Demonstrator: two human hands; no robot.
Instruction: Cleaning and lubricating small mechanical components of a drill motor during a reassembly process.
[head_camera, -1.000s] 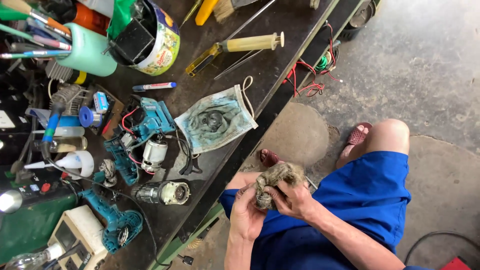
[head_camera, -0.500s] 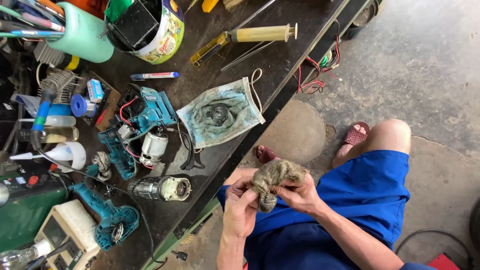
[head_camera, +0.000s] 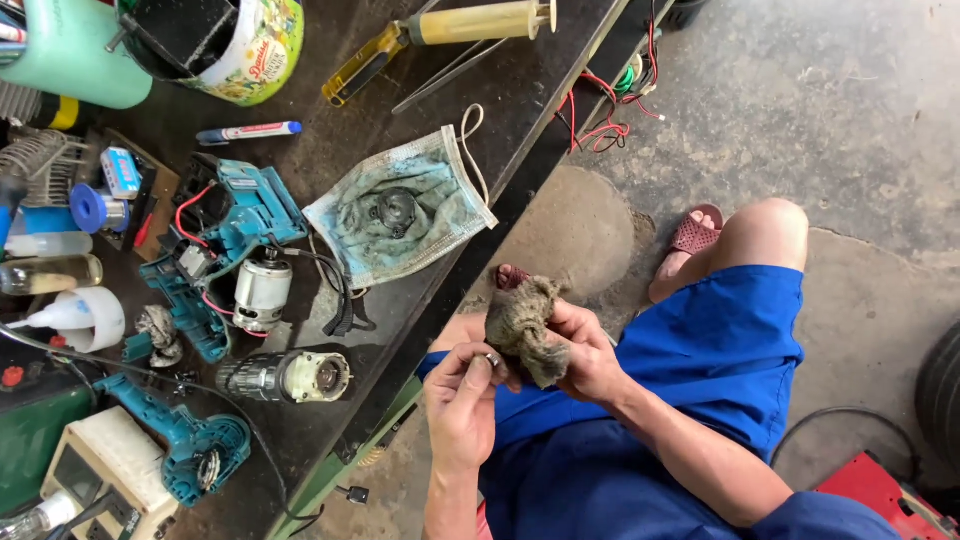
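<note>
Rag now lower, nearer lap; right hand fingers clamped on rag, left hand fingers pinching small metal part beside rag.

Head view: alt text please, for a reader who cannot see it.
A seated person in blue shorts holds a dirty grey rag in the right hand, while the left hand pinches a small metal part against it. Beside them, a dark workbench holds a dismantled teal power drill, a soiled face mask and a yellow-handled screwdriver.
</note>
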